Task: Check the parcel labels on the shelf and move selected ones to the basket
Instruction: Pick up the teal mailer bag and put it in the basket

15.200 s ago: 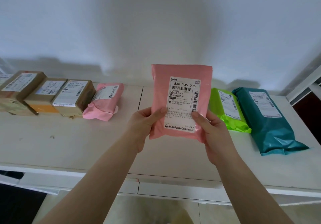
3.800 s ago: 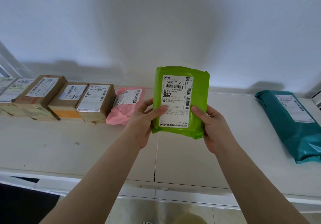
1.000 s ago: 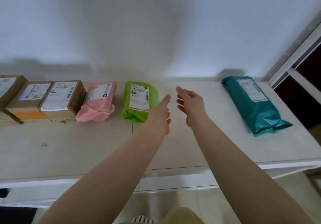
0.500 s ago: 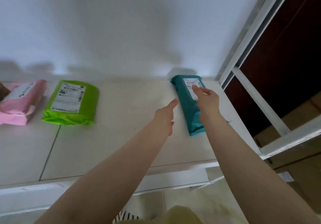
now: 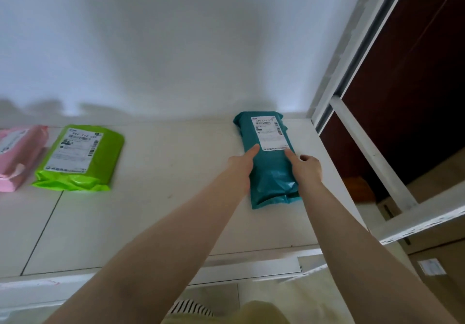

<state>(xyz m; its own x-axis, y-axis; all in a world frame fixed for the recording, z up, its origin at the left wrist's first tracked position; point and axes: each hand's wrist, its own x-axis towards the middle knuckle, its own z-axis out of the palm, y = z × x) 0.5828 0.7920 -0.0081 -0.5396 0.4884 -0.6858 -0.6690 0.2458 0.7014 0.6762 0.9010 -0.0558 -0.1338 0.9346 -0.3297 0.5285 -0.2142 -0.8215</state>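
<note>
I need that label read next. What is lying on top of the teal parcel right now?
A white shipping label covers the far half of the teal parcel. The left hand and right hand flank it, thumbs lying on top at the label's near corners. Its underside is hidden.

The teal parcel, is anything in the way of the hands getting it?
No. Both hands are already at the teal parcel: the left hand touches its left edge, the right hand its right edge. The shelf around it is bare; the green parcel lies well left.
</note>
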